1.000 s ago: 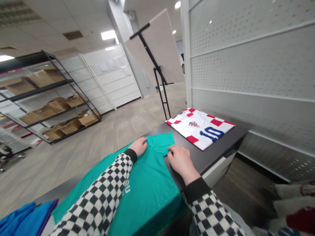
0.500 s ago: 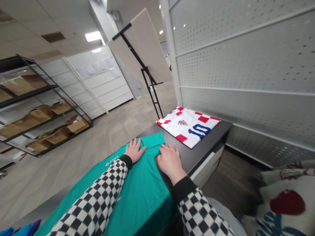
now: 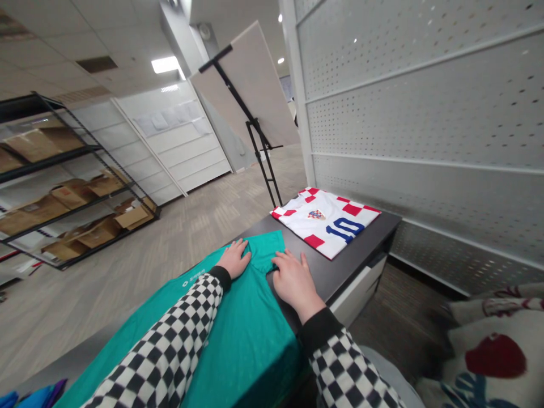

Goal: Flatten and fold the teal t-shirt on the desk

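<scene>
A teal T-shirt (image 3: 238, 317) with small pale lettering on its chest lies spread over a dark grey tabletop (image 3: 369, 238). My left hand (image 3: 233, 259) rests flat on it near the shoulder, fingers stretched out and palm down. At the short sleeve (image 3: 267, 246), my right hand (image 3: 297, 286) has curled fingers gripping the sleeve's edge, where the cloth puckers; the fingertips are partly hidden. Beyond my hands, a folded white jersey (image 3: 321, 221) with red checks, a crest and a blue number 10 lies apart from the T-shirt.
A white perforated panel (image 3: 403, 119) stands along the right. Behind the table is an easel (image 3: 266, 158) holding a board. Black shelving (image 3: 85, 150) with cardboard boxes stands at left. Blue and purple cloth (image 3: 42, 396) lies bottom left, and a printed cream cloth bag (image 3: 476, 334) bottom right.
My left hand's fingers have drawn closer together, with the hand still on the T-shirt. The right hand has barely moved at the sleeve edge. The view has shifted slightly.
</scene>
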`<control>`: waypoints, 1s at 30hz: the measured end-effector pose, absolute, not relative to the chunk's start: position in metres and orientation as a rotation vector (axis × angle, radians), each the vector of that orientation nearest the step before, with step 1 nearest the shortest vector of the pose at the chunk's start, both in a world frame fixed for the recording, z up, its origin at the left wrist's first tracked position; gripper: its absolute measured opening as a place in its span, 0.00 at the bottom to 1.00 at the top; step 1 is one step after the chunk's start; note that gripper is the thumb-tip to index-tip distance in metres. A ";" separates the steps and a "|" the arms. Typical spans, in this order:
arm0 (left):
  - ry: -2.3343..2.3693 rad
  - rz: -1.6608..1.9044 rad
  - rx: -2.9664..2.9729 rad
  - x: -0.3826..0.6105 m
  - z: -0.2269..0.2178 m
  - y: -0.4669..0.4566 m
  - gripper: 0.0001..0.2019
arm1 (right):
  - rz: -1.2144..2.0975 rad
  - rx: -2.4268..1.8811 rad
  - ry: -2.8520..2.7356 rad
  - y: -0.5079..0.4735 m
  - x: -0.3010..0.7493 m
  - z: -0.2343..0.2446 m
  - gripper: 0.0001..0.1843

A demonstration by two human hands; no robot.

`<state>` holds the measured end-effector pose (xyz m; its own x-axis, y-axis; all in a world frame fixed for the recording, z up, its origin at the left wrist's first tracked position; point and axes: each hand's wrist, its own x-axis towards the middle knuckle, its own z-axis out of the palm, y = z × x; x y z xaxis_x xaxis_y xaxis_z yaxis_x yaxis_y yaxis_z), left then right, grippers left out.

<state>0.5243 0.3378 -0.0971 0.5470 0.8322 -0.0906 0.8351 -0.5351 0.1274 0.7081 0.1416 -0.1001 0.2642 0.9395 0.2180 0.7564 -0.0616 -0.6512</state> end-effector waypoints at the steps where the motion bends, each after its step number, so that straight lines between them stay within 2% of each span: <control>1: 1.444 -0.030 2.619 0.526 -0.097 0.338 0.36 | 0.341 -1.867 -1.536 0.142 0.708 -0.100 0.23; 7: 1.341 -0.050 2.698 0.549 -0.092 0.333 0.35 | 0.341 -1.894 -1.456 0.145 0.707 -0.100 0.21; 13: 1.330 -0.254 2.697 0.580 -0.086 0.324 0.42 | 0.334 -1.840 -1.416 0.144 0.706 -0.101 0.21; 19: 1.088 -0.062 2.771 0.614 -0.082 0.315 0.38 | 0.292 -1.666 -1.107 0.151 0.714 -0.104 0.24; 27: 1.120 -0.074 2.745 0.631 -0.102 0.303 0.45 | 0.353 -1.449 -0.758 0.147 0.732 -0.096 0.21; 30: 1.099 -0.037 2.780 0.633 -0.099 0.303 0.44 | 0.342 -1.361 -0.664 0.146 0.741 -0.096 0.20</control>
